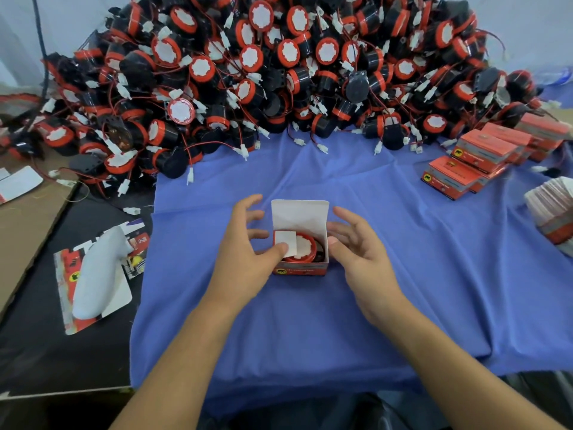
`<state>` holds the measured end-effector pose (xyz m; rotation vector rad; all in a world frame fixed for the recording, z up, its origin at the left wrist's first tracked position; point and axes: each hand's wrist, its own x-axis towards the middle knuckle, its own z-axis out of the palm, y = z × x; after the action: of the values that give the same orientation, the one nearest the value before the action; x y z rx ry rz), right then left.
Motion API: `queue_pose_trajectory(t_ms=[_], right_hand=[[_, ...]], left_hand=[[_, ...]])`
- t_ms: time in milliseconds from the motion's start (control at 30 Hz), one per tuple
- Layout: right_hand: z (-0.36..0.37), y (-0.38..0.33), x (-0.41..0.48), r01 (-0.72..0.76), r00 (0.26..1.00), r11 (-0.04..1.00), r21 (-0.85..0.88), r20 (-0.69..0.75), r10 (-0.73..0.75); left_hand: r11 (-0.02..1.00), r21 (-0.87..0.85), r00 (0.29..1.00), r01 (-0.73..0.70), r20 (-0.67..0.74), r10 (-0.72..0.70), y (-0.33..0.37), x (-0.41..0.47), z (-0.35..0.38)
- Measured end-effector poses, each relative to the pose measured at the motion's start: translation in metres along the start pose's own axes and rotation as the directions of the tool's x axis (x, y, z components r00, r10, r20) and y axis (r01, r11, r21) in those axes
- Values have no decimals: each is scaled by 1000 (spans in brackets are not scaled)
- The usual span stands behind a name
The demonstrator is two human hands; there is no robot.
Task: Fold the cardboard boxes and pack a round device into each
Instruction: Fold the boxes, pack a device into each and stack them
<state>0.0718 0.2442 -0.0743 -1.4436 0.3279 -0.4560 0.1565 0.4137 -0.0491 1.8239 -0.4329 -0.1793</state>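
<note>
A small red and white cardboard box (305,270) stands on the blue cloth at the centre, its lid flap upright at the back. Inside lies a round red and black device (305,248). My left hand (245,243) is at the box's left side, and its thumb presses the left side flap down over the device. My right hand (359,243) is at the box's right side with its fingers spread and relaxed, the thumb touching the right wall.
A big heap of round red and black devices (279,72) with wires fills the back. Closed boxes (483,156) are stacked at the right, with a pile of flat box blanks (552,209) at the right edge. A white object (96,274) lies on printed cards at the left.
</note>
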Motion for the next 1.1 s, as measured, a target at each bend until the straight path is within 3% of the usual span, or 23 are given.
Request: queue_pose_trajectory(t_ms=[133,433,567,667,867,1100], right_hand=[[-2,-5,6,23,993,1000,-12,120,-22],[0,-3,7,2,996,994,-111,92,8],[-3,6,1,84,993,967,-241,101,-61],[-7,4,0,47,986,986,-162,163,-20],[-10,5,-1,81,976,977,-199,213,-37],[-11,11,0,166,965,958,-233,240,-108]], left_hand=[[990,-143,989,20,148,2,-5,4,1],[977,-201,985,-67,141,96,-19,0,8],[987,-154,995,-53,80,66,-31,-5,12],[991,-129,995,-35,90,47,-34,-7,10],[986,-114,979,-120,152,137,-36,-10,7],[965,94,967,-244,101,235,-34,-11,8]])
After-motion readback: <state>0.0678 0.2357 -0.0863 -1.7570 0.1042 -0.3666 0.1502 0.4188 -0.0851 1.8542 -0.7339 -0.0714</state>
